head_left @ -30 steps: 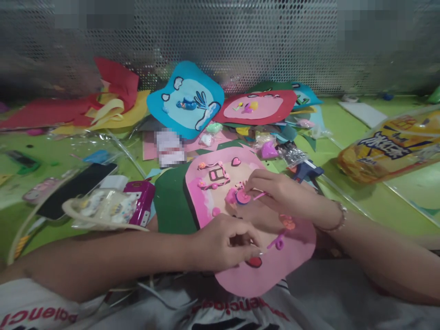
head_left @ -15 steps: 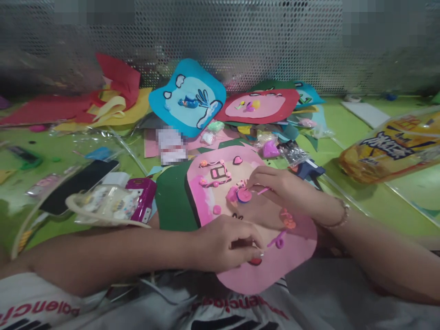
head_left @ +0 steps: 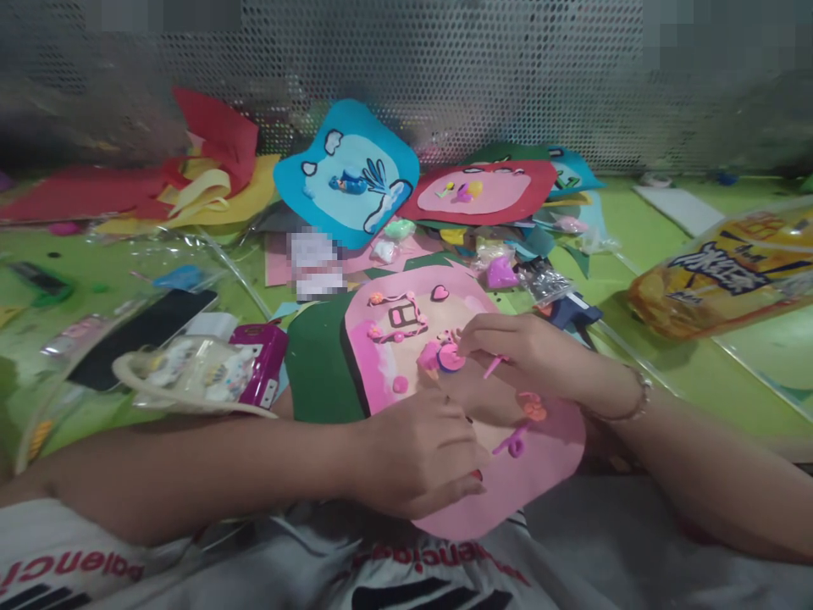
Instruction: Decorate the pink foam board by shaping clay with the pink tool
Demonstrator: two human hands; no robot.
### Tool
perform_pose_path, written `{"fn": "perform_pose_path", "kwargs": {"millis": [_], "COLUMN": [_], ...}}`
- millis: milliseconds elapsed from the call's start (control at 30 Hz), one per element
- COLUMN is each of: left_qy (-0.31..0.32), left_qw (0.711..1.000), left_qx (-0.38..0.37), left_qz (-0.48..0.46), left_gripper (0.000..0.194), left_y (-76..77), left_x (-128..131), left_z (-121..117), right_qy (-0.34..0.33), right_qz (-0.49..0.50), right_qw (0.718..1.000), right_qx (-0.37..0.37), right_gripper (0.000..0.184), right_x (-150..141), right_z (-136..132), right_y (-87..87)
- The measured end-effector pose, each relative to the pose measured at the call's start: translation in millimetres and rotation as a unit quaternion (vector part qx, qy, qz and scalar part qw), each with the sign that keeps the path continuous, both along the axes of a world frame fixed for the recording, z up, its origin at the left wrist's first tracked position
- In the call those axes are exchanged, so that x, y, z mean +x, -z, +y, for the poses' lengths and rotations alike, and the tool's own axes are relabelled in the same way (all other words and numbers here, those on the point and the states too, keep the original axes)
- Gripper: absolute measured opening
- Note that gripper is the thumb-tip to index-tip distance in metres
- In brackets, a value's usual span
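Note:
A pink card cutout point(head_left: 533, 487) lies tilted across my lap and the table edge, with small clay shapes stuck on it. My right hand point(head_left: 521, 347) bends over its middle, fingertips pinched at a pink clay figure point(head_left: 435, 356) with a blue-rimmed round part. A thin pink clay strip point(head_left: 494, 365) shows under that hand; whether the fingers hold it I cannot tell. My left hand point(head_left: 423, 453) rests palm down on the lower left of the card, fingers extended and thumb apart. It partly hides a red shape. Orange clay point(head_left: 532, 407) and a purple clay curl point(head_left: 516, 446) sit to the right.
Green card point(head_left: 318, 360) lies left of the cutout. Beyond are a blue decorated card point(head_left: 298, 199), a red one point(head_left: 539, 191) and bagged purple clay point(head_left: 501, 272). A phone point(head_left: 143, 339) and magenta device point(head_left: 263, 360) lie left, a yellow snack bag point(head_left: 730, 275) right.
My left hand has turned more palm down and moved slightly up over the card, its fingers straighter. The pink strip under my right hand has shifted and tilted more steeply.

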State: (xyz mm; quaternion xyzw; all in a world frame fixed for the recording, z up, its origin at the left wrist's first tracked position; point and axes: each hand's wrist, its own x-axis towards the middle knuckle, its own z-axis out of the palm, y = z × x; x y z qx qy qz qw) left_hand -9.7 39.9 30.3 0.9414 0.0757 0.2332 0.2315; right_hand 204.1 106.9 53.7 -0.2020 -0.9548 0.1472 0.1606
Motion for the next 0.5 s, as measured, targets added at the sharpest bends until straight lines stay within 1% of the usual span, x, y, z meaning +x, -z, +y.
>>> {"fn": "perform_pose_path", "kwargs": {"millis": [200, 333, 500], "left_qy": [-0.005, -0.003, -0.004], "left_qw": [0.999, 0.999, 0.999], "left_qx": [0.027, 0.031, 0.033], "left_qz": [-0.033, -0.039, -0.038], "left_gripper": [0.029, 0.028, 0.027], "left_y": [7.2, 6.9, 6.9], "left_x": [1.1, 1.0, 0.8], "left_z": [-1.0, -0.2, 0.3], "right_qy": [0.002, 0.005, 0.012], "right_qz": [0.01, 0.009, -0.003], "right_qw": [1.0, 1.0, 1.0], "right_qx": [0.012, 0.002, 0.007], "right_gripper": [0.02, 0.02, 0.017], "right_x": [0.6, 1.1, 0.4], "right_z": [0.6, -1.3, -1.6], "right_y": [-1.6, -1.0, 0.1]}}
